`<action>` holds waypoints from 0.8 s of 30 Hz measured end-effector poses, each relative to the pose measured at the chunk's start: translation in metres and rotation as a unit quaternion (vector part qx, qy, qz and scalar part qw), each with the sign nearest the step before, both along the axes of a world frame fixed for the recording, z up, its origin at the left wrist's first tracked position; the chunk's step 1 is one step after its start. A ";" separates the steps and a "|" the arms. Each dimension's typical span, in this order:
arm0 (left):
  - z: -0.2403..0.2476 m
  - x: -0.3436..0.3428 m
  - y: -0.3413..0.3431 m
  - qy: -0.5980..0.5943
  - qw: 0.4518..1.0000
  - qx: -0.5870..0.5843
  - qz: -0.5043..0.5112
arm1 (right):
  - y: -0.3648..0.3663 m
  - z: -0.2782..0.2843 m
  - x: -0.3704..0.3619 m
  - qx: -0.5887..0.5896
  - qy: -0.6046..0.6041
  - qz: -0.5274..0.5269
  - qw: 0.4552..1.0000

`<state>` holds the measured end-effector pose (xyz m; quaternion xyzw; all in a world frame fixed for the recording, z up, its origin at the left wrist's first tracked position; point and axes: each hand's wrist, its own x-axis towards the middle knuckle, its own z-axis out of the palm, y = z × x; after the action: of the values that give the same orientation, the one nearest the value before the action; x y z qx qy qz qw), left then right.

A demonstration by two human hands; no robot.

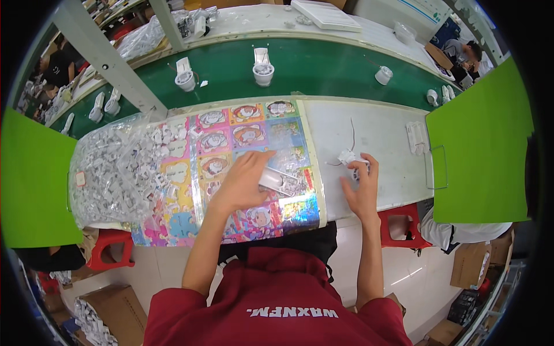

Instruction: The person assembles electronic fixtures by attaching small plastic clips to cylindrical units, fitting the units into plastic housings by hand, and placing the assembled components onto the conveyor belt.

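Observation:
My left hand (239, 183) is closed around a white, elongated plastic housing (272, 180) above the colourful cartoon-printed sheet (214, 164). The housing points right, and its far end looks like an open frame. Over the bare white worktop to the right, the curled fingers of my right hand (363, 190) grip a small white part with thin wires (347, 157). One wire stands up from it and another sticks out to the left. My fingers hide some of this part.
Clear plastic bags of small white parts (115, 173) cover the left side. Beyond the worktop, a green conveyor belt (225, 72) carries several white plastic units (263, 68). A white moulded piece (415, 138) lies near the right green panel (482, 150); another green panel (37, 179) stands left.

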<state>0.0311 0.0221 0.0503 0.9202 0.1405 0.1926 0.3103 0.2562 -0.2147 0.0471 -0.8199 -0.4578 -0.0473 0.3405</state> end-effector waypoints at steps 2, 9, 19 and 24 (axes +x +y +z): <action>0.001 0.005 -0.013 -0.009 1.000 -0.009 0.001 | 0.005 0.000 0.001 -0.003 -0.013 0.005 1.000; 0.018 0.015 -0.020 0.125 0.987 0.049 -0.084 | 0.008 0.042 -0.042 0.016 0.159 0.177 0.971; 0.033 0.012 -0.029 0.133 0.987 -0.024 -0.083 | 0.005 0.041 -0.058 -0.028 -0.042 0.203 0.978; 0.032 0.013 -0.030 0.115 0.989 -0.033 -0.091 | 0.012 0.046 -0.064 -0.043 -0.109 0.188 0.975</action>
<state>0.0441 -0.0078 0.0818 0.9344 0.0974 0.0513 0.3388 0.1922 -0.2030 0.0935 -0.7226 -0.6400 -0.0518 0.2560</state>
